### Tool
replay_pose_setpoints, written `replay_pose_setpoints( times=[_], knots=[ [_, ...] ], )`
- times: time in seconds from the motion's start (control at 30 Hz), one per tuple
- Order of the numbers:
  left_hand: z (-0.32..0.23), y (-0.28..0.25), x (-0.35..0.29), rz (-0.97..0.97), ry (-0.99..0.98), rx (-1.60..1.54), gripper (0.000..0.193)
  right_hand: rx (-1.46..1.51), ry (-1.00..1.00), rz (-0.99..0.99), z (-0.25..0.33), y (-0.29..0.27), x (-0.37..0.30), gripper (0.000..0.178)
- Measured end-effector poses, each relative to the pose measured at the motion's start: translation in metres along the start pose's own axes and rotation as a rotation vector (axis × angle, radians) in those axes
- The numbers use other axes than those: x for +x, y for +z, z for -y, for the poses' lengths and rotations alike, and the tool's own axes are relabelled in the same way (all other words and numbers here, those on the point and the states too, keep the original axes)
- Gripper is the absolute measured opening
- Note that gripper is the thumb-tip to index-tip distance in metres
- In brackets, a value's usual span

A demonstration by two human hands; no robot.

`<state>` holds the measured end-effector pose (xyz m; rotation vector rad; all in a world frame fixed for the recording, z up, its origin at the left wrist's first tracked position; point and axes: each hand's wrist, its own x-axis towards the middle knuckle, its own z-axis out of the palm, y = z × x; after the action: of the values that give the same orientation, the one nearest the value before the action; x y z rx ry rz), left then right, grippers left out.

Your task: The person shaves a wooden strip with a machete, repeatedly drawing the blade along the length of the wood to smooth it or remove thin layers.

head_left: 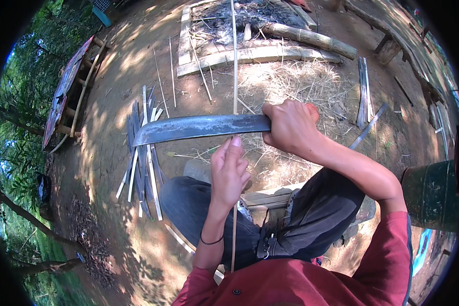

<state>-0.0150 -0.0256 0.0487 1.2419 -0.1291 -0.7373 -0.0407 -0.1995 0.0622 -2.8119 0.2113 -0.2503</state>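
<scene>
My right hand (292, 126) is closed round the orange handle of a machete (201, 128). Its long, dark, worn blade points left, level across the picture. A thin, pale bamboo strip (235, 66) runs lengthwise from my lap far out toward the fire pit. My left hand (228, 173) grips this strip just on the near side of the blade, thumb up near the metal. Where the two cross, the blade hides the strip; whether it cuts in, I cannot tell. Below my left hand the strip passes between my bent, dark-trousered legs.
Several split bamboo slats (147, 158) lie piled on the dirt at left, more slats (363, 94) at right. Ahead is a bamboo-framed fire pit (260, 55) with ash and a thick pole (316, 40). Pale shavings (301, 86) litter the ground. A dark green drum (431, 196) stands at right.
</scene>
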Motion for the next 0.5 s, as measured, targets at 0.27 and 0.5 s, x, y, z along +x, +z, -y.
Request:
replay_pose_setpoints(
  times=[0.27, 0.5],
  knots=[
    [0.018, -0.016, 0.003, 0.056, -0.166, -0.052, 0.033, 0.023, 0.277, -0.122, -0.076, 0.007, 0.068, 0.017],
    [0.043, -0.027, 0.003, 0.093, -0.229, -0.113, 0.033, 0.230, 0.485, -0.247, -0.146, -0.006, 0.078, 0.023]
  ],
)
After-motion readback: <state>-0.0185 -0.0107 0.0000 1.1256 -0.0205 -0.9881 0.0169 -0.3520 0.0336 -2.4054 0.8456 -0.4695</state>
